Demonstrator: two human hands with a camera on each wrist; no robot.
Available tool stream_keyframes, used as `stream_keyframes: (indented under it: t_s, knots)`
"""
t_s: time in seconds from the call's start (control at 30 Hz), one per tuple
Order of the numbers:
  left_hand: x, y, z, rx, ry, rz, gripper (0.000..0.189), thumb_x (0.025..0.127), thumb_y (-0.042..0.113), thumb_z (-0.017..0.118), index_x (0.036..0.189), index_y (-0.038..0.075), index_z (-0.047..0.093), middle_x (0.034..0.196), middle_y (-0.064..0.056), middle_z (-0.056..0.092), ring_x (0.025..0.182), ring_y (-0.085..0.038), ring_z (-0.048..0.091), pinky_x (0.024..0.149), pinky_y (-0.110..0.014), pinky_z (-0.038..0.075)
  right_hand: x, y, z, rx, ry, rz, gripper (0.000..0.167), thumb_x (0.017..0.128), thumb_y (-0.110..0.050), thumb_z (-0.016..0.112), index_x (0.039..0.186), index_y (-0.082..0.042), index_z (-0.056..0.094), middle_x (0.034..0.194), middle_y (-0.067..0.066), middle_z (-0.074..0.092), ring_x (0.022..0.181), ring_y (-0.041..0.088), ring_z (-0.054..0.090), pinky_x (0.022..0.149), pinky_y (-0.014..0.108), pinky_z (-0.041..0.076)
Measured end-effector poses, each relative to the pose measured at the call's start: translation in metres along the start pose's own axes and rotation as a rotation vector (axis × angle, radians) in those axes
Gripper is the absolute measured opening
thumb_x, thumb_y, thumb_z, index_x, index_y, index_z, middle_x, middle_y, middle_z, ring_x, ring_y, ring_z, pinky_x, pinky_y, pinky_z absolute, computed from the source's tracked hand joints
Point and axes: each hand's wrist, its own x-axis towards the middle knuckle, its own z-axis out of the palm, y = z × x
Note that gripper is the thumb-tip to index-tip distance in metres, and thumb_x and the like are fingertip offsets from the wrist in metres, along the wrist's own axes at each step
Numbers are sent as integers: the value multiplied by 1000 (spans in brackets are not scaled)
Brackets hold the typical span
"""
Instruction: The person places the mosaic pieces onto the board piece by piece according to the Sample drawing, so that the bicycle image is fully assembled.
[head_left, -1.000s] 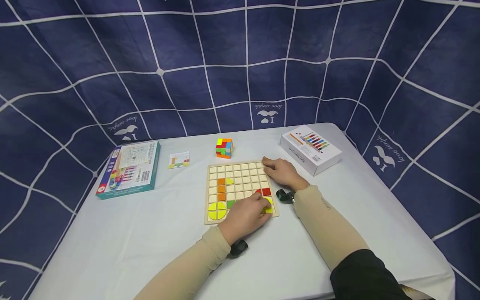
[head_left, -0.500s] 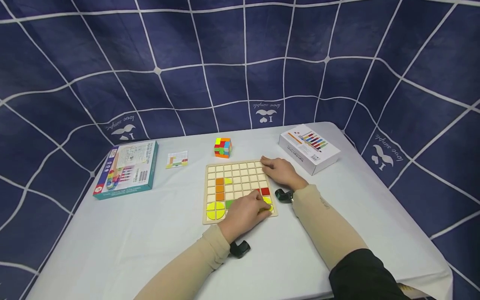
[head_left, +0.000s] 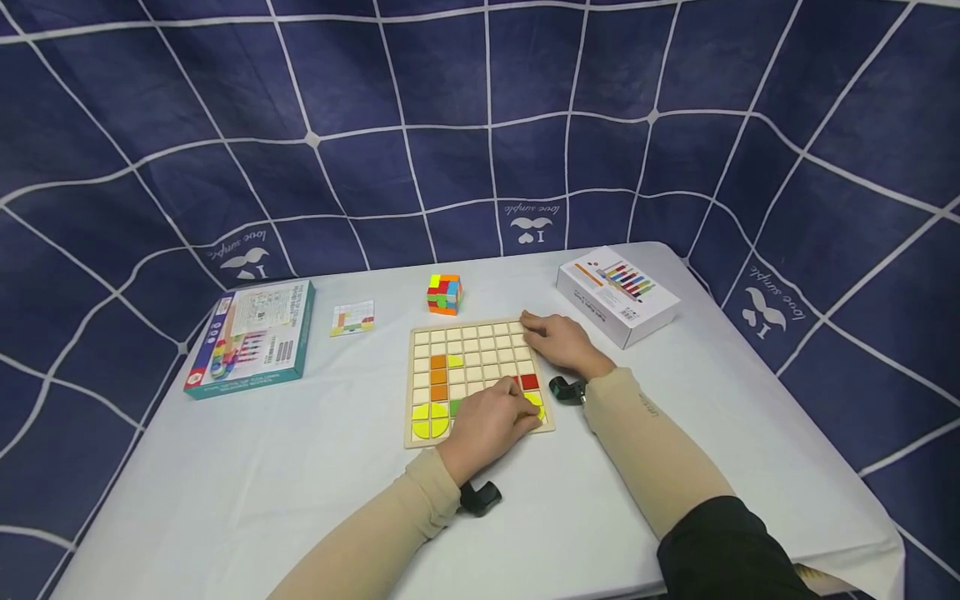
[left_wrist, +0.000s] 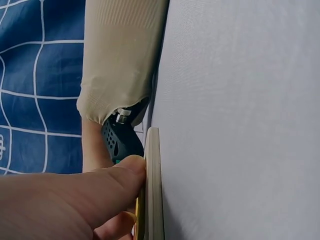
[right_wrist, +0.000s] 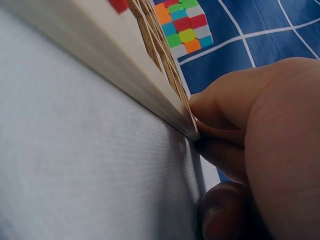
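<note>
A wooden grid board (head_left: 480, 344) lies on the table with flat coloured tiles in it. Yellow rounded tiles (head_left: 430, 420) fill its near left corner, and orange squares (head_left: 438, 377) run in a column above them. My left hand (head_left: 487, 423) lies over the near right part, fingers bent and hiding tiles there. In the left wrist view its thumb and a finger pinch at a yellow tile (left_wrist: 140, 215) right on the board. A red tile (head_left: 529, 382) shows just beyond. At the far right corner, my right hand (head_left: 564, 342) grips the board's edge (right_wrist: 125, 65).
Behind the board stands a multicoloured puzzle cube (head_left: 444, 295). A pattern card (head_left: 352, 318) lies to the left, near a teal-edged box (head_left: 251, 337). At the back right is a white box (head_left: 618, 296). A blue checked cloth (head_left: 450, 108) hangs behind the table.
My left hand has shifted very slightly over the near right tiles. The right hand keeps its grip on the board corner; the whole view drifts a little.
</note>
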Motion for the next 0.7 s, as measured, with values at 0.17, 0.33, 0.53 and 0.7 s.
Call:
stream_keyframes:
  t_s: [0.17,0.33,0.53,0.7]
  knots:
    - [-1,1,1,9,7,-20,16,91,41,78,103,32,84,96,9,65,73,-6,62,53,-19,40,1,0,0,5,1,3,50,104,-39,55,151,-20,53,159,-4,45,149,30,41,119,53,33]
    - [-3,2,-2,35,34,-5,25,90,49,76,107,32,83,95,8,65,65,-5,57,49,-18,35,1,0,0,11,4,-5,50,105,-38,55,150,-20,53,159,-3,46,149,30,41,120,53,32]
    - [-9,-10,-29,-7,142,-39,27,95,48,70,109,29,82,95,7,65,59,-8,57,46,-21,37,0,1,-1,1,20,-9,48,104,-36,56,148,-18,56,157,-2,48,147,31,44,119,53,33]
    - [-30,-57,-62,-55,135,-232,24,96,40,69,109,24,81,96,7,69,71,-10,60,54,-26,44,0,1,0,10,1,-3,50,104,-38,55,151,-19,53,159,-2,46,149,31,41,120,53,32]
